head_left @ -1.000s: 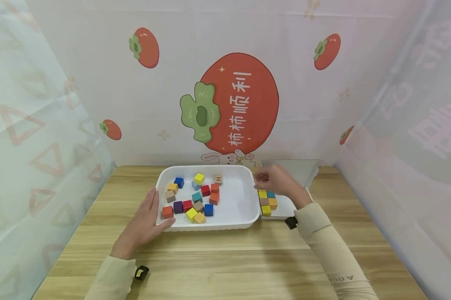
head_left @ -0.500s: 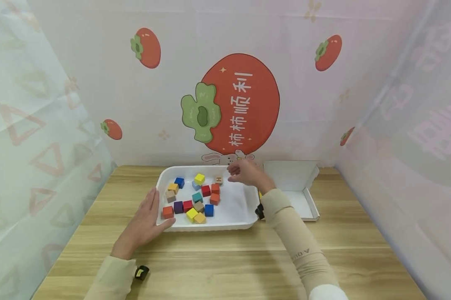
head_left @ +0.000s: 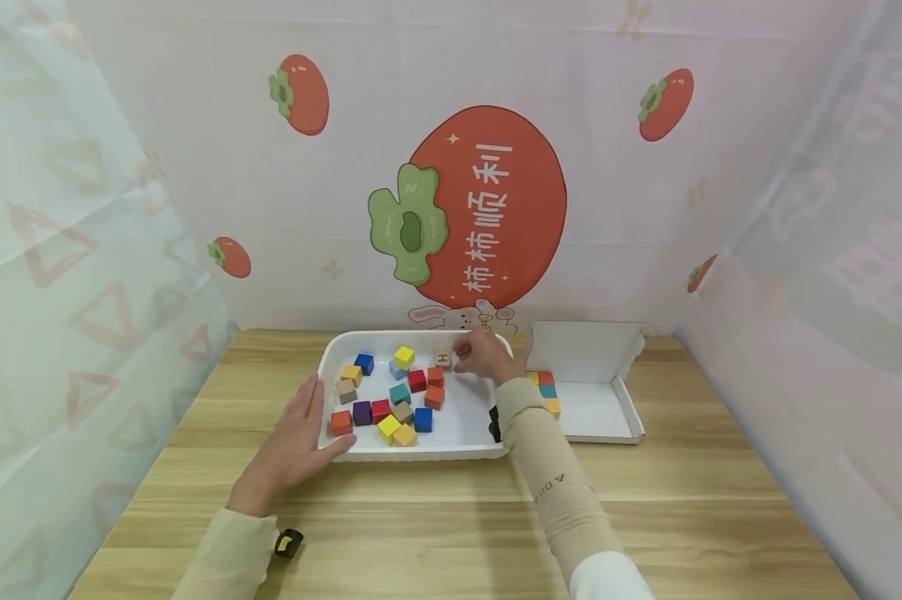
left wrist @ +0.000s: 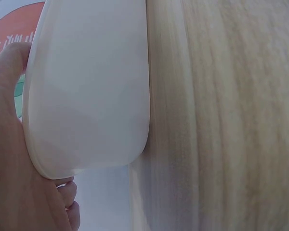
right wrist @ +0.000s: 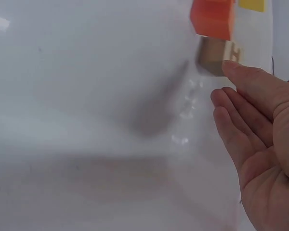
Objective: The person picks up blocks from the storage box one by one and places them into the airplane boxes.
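My left hand [head_left: 289,446] rests against the left end of a white plastic tray [head_left: 462,427]. Its fingers lie along the outer side and its thumb is on the front rim; the left wrist view shows this hand around the tray's corner. Inside the tray, my right hand [head_left: 483,354] is beside a natural wood cube [head_left: 443,359] marked with an H. In the right wrist view, one fingertip overlaps that cube [right wrist: 213,57], while the other fingers stay apart from it. An orange-red cube [right wrist: 213,19] sits close by there.
Several coloured cubes lie across the tray's left and middle, among them a yellow cube [head_left: 403,357] and a blue cube [head_left: 423,419]. Right of the tray stands a white box [head_left: 597,410] with its lid raised and several cubes along its left side. A printed cloth backdrop [head_left: 601,275] hangs behind.
My right hand has moved left from above the white box into the tray, then down to the H cube. Cubes in the box show again. My left hand has kept its place.
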{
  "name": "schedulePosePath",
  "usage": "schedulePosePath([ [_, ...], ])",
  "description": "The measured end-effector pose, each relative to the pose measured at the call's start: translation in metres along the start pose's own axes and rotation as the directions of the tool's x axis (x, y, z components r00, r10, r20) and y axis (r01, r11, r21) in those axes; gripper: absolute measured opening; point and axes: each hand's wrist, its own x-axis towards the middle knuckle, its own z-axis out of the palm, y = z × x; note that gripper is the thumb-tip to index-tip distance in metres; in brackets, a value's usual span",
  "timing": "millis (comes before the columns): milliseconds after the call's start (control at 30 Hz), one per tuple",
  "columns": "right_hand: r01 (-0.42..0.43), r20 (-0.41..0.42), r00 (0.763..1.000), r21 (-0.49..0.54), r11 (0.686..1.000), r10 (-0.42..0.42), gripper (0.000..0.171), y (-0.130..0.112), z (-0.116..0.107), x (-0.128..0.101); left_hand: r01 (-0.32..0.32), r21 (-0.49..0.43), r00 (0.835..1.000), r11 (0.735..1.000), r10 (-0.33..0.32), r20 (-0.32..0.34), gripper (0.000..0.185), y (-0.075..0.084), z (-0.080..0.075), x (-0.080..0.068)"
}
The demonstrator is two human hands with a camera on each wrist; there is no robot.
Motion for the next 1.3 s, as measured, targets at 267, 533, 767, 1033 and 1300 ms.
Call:
schedulePosePath([
  [267, 0.003, -0.040, 0.999, 0.038, 0.999, -0.001, 0.034, 0.002, 0.014, 0.004, -0.003, -0.007, 1.000, 1.000, 0.003, -0.010, 0.116, 0.002, 0.001, 0.001],
  [533, 0.014, -0.048, 0.999, 0.056, 0.998, -0.011, 0.028, 0.004, 0.020, 0.005, -0.005, 0.003, 1.000, 1.000, 0.005, 0.002, 0.115, 0.004, 0.005, 0.001],
  [767, 0.029, -0.031, 0.999, 0.005, 1.000, -0.029, 0.025, 0.003, 0.013, 0.003, -0.003, -0.004, 1.000, 1.000, 0.003, 0.000, 0.115, 0.004, 0.002, 0.000],
  [1033, 0.088, -0.039, 0.995, -0.036, 0.996, -0.089, 0.029, -0.007, -0.011, -0.009, 0.005, 0.003, 1.000, 1.000, -0.005, 0.007, 0.116, 0.003, 0.000, 0.001],
  [1300, 0.193, -0.001, 0.981, -0.048, 0.980, -0.194, 0.032, -0.020, -0.041, -0.024, 0.006, 0.004, 1.000, 1.000, -0.006, 0.013, 0.115, 0.001, 0.000, 0.001],
])
